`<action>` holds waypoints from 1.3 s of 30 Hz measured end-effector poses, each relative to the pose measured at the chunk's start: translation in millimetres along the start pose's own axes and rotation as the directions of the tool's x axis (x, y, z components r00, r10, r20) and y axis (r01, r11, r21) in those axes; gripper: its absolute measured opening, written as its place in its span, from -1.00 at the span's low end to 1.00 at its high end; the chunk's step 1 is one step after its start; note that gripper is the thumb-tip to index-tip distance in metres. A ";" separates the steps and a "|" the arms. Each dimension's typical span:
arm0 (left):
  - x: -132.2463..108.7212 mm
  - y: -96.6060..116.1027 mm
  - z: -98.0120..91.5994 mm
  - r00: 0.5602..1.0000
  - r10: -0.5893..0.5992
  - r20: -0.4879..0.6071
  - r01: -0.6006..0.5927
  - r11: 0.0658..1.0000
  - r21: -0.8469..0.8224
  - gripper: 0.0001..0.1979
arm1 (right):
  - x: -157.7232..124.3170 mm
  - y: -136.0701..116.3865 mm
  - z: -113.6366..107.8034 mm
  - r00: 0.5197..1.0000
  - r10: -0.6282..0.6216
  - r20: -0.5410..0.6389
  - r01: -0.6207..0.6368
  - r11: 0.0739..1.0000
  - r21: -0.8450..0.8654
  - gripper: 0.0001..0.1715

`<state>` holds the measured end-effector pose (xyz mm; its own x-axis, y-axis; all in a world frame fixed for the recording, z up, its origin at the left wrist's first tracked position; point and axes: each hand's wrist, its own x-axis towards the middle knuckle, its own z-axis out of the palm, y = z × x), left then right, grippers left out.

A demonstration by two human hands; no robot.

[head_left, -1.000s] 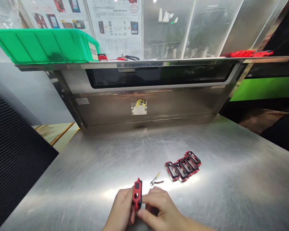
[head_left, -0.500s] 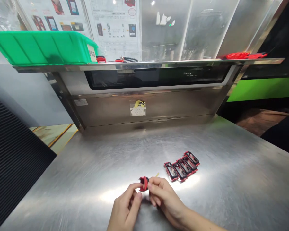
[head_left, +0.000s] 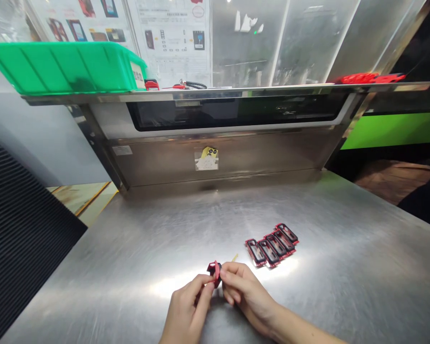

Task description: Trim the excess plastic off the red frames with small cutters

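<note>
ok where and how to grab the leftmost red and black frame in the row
I'd pinch the leftmost frame by its outer long rim, coming from the left: that side looks free, while its other side lies close to the next frame. The right hand is nearest, though holding a red-black part.

Counted: left hand (head_left: 189,306), 1; right hand (head_left: 250,297), 1; held red-and-black piece (head_left: 217,272), 1; black-and-red frames (head_left: 271,245) lying grouped, 5; yellow handle tip (head_left: 235,257), 1 visible; green bin (head_left: 68,67), 1; clear pouch (head_left: 207,164) with yellow inside, 1.
</note>
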<state>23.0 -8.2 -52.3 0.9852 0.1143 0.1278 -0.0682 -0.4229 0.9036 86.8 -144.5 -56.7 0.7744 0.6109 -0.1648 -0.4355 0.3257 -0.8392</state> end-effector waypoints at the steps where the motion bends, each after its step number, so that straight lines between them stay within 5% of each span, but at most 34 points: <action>1: -0.1 -0.2 0.2 1.000 0.003 -0.003 -0.003 1.000 -0.002 -0.67 | -0.1 0.0 0.1 1.000 0.002 0.001 -0.002 1.000 -0.002 -0.43; 13: -0.5 -1.7 -0.2 1.000 -0.025 0.019 0.025 1.000 0.003 -0.68 | 0.2 1.5 -1.0 1.000 -0.003 0.003 0.003 1.000 -0.001 -0.43; 39: -0.7 -14.2 2.8 0.988 0.146 -0.042 -0.144 0.989 0.046 -0.71 | 5.2 16.3 -6.6 0.999 -0.006 0.045 0.008 0.999 -0.035 -0.39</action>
<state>23.8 -4.8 -66.4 0.9571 0.0893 0.2755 -0.2021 -0.4755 0.8562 86.7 -140.7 -74.7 0.7554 0.6409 -0.1362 -0.4132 0.3047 -0.8582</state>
